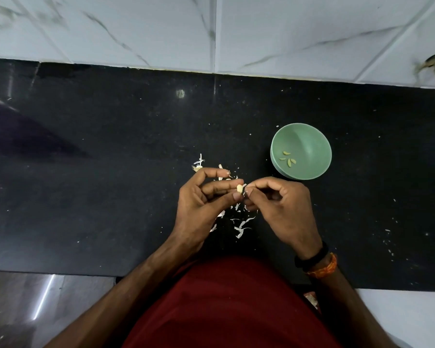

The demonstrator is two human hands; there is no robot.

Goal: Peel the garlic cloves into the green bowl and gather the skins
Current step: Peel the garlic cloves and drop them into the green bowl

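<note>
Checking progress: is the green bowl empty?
Not empty. The green bowl holds a few peeled cloves near its bottom.

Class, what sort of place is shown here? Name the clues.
Probably a home kitchen: a polished black stone counter, white marble-patterned wall tiles, and a small green bowl with peeled garlic cloves.

- Dark red cloth top (232,305), plain and smooth, filling the bottom middle of the view.
- Both arms bare from the top's edge down, no sleeves showing.
- Left hand (199,204) with no ring and no band on its wrist.
- Right hand (280,209) with two bands at the wrist.
- Thin black wrist band (312,256), closest to the hand.
- Orange knotted thread band (323,268), thick and bumpy, just behind the black one.
</note>
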